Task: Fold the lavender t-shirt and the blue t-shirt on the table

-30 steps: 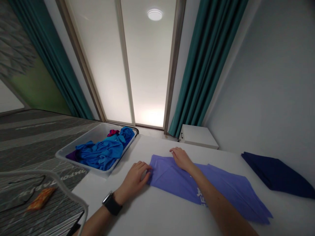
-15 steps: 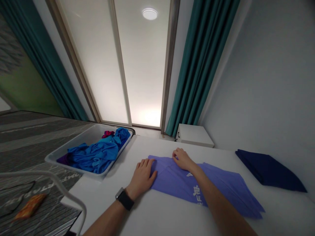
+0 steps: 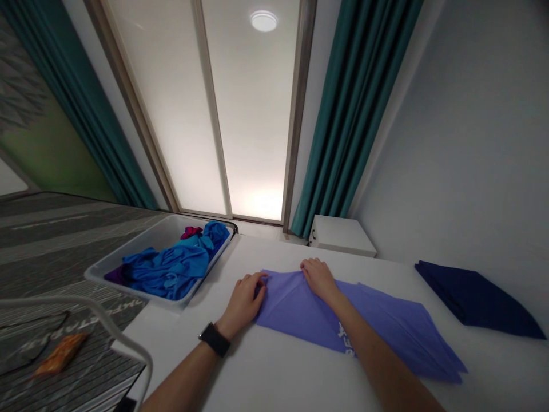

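Now the left hand (image 3: 244, 297) has curled its fingers around the near left corner of a flat lilac cotton T-shirt (image 3: 386, 329). Half a second ago that hand lay flat on the corner, so the edge is now gripped rather than pressed. The right hand (image 3: 318, 277) stays on the far edge, just beyond the left hand, fingers bent; whether it pinches or only presses cannot be told. The shirt lies on the white worktop (image 3: 278, 372), running rightward from both hands. Left of the left hand, a pale grey plastic tub (image 3: 128, 254) holds crumpled bright blue clothes (image 3: 171, 269) and a magenta scrap (image 3: 191, 232). Well right of the right hand lies a folded navy cloth (image 3: 476, 300).
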Available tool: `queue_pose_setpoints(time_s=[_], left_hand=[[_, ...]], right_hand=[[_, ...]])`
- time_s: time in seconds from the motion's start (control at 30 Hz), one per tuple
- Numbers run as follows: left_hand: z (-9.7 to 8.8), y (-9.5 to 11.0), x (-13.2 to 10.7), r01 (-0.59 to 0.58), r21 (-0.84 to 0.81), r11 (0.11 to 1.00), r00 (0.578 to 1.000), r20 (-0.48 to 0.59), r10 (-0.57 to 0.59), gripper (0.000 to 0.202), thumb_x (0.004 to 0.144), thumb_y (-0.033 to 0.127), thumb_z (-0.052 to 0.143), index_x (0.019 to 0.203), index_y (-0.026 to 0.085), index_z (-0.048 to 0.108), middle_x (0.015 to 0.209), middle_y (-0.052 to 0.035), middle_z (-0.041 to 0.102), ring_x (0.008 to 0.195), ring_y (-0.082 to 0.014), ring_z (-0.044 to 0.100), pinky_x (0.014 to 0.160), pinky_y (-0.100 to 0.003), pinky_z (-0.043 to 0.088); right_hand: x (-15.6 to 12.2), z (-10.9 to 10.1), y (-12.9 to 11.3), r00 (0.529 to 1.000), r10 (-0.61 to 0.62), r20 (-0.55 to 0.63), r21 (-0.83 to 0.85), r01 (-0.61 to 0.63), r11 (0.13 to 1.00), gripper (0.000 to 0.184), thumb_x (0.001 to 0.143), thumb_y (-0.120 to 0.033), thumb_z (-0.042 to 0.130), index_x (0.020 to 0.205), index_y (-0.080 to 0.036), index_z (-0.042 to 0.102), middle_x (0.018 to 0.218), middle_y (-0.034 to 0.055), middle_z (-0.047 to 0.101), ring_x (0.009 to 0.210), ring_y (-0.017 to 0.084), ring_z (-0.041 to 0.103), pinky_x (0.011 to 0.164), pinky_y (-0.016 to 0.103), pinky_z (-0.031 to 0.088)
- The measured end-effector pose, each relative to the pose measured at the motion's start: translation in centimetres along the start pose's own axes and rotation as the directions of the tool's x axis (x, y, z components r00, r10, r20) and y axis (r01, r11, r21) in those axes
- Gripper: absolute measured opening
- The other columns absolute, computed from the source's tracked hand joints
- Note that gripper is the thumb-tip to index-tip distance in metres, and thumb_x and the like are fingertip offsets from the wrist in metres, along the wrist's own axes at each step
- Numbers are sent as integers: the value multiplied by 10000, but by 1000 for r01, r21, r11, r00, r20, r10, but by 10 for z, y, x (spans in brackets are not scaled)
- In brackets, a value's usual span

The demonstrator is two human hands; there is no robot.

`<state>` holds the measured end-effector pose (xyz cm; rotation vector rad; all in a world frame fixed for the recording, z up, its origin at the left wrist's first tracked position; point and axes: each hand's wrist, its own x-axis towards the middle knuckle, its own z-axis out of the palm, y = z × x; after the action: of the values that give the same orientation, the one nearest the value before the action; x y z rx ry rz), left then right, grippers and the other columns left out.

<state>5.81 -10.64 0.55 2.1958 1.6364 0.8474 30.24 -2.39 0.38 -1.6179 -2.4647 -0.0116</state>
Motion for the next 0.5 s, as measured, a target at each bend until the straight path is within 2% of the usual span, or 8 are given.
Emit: queue_pose_setpoints(time_s=[0.1, 0.2, 0.33, 0.4, 0.5], left_hand=[[-2, -12, 5, -7, -71, 997, 997, -79, 1, 243, 921, 218, 438, 1104, 190, 595, 963, -68, 672, 923, -227, 606, 852, -392, 455], [-5, -20, 8, -55, -75, 996, 993, -110, 47, 229, 908, 196, 436, 1043, 190, 621, 1010, -81, 667, 976, -231, 595, 886, -388, 464], [-6, -25, 9, -64, 10, 998, 992, -106, 64, 257, 869, 149, 457, 1055, 191, 629, 1046, -83, 663, 1003, -241, 582, 892, -399, 457], [-7, -28, 10, -43, 52, 998, 995, -93, 48, 277, 869, 128, 443, 1068, 183, 628, 1052, -83, 669, 1005, -239, 581, 882, -396, 450], [-10, -33, 11, 9, 129, 992, 998, -67, 0, 297, 879, 109, 422, 1065, 188, 640, 1064, -77, 681, 1025, -236, 582, 866, -389, 433]], right_hand=[[-3, -4, -6, 997, -19, -75, -20, 17, 1000, 264, 948, -171, 407, 1115, -176, 612, 1125, 118, 622, 1063, 238, 530, 903, 347, 379], [-11, -11, -28, 987, -102, -123, 32, 106, 994, 337, 948, -161, 380, 1217, -168, 584, 1219, 120, 603, 1143, 238, 507, 990, 367, 362], [-28, -13, -72, 963, -264, -54, 140, 269, 953, 449, 974, -293, 373, 1393, -158, 462, 1408, 106, 507, 1291, 232, 428, 1102, 382, 290], [-36, -9, -88, 958, -287, -3, 187, 282, 941, 530, 981, -369, 353, 1456, -137, 379, 1499, 111, 408, 1377, 229, 337, 1148, 397, 223], [-41, -1, -98, 957, -280, 81, 230, 255, 939, 627, 978, -456, 319, 1494, -101, 301, 1563, 117, 280, 1441, 227, 222, 1180, 423, 137]])
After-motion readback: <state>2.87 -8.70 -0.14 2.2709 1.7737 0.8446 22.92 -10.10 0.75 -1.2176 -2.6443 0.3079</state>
